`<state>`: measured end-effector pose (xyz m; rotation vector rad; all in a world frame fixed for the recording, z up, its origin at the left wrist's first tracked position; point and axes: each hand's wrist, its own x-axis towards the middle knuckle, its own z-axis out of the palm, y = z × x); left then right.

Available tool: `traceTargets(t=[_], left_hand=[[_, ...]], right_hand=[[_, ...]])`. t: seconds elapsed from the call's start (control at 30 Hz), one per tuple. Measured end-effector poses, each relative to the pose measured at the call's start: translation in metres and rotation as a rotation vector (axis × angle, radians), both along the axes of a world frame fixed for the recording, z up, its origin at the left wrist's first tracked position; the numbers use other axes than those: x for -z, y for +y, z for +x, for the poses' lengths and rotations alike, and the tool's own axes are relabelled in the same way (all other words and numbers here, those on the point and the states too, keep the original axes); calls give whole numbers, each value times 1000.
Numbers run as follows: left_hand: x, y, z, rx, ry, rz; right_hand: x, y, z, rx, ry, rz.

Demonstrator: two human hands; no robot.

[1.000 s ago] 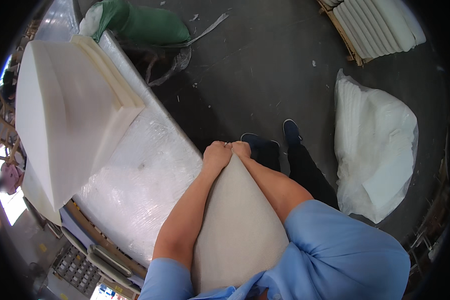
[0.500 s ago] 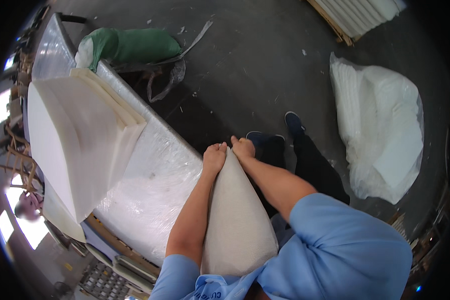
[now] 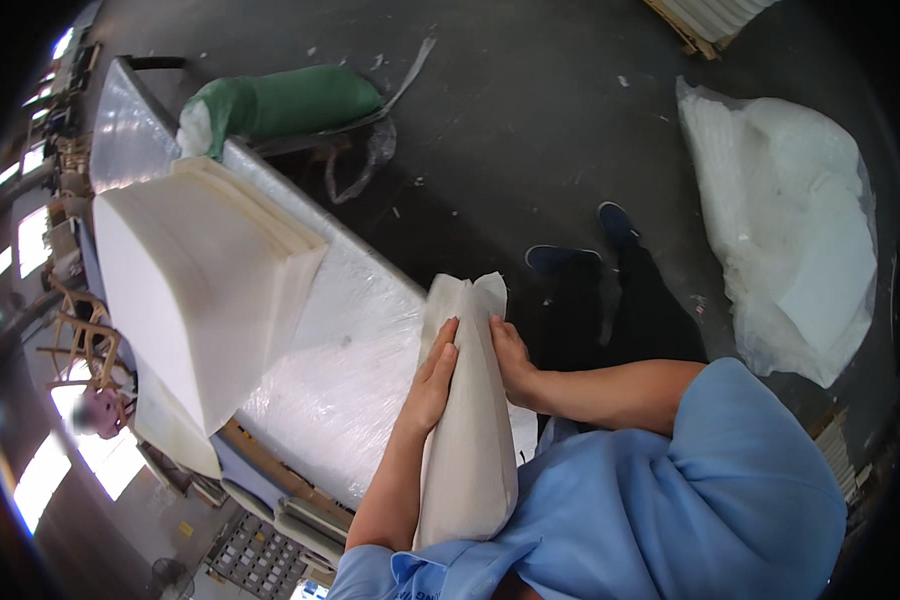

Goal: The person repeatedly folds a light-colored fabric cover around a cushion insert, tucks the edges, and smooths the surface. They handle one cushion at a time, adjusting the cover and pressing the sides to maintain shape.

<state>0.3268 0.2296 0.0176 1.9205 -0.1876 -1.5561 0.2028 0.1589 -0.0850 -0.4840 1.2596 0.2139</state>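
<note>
A cream fabric-covered cushion [image 3: 470, 440] stands on edge against my body, beside the wrapped table. Loose flaps of its cloth stick up at the far end. My left hand [image 3: 433, 385] presses along its left side, palm inward and fingers stretched forward. Against the right side lies my right hand [image 3: 513, 362], partly hidden by its own wrist. Between the two palms the cushion is squeezed and held. More pale cloth hangs below my right forearm.
White foam slabs [image 3: 200, 290] are stacked on the film-wrapped table [image 3: 315, 350] at left. A green sack [image 3: 295, 103] lies beyond its edge. On the floor at right sits a clear bag of white sheets [image 3: 795, 240]. Wooden chair frames [image 3: 85, 325] stand far left.
Both hands have let go of the pointed far end and come back along the cushion's sides, palms flat against it. The cloth at the far end has spread into loose flaps.
</note>
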Motion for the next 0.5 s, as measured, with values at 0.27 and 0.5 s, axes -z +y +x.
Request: traceTargets(t=[0.27, 0.5], left_hand=[[-4, 8, -9, 35, -88, -19], [9, -1, -15, 89, -29, -48]], right_hand=[[1, 7, -4, 5, 2, 41], [21, 3, -33, -125, 50, -43]])
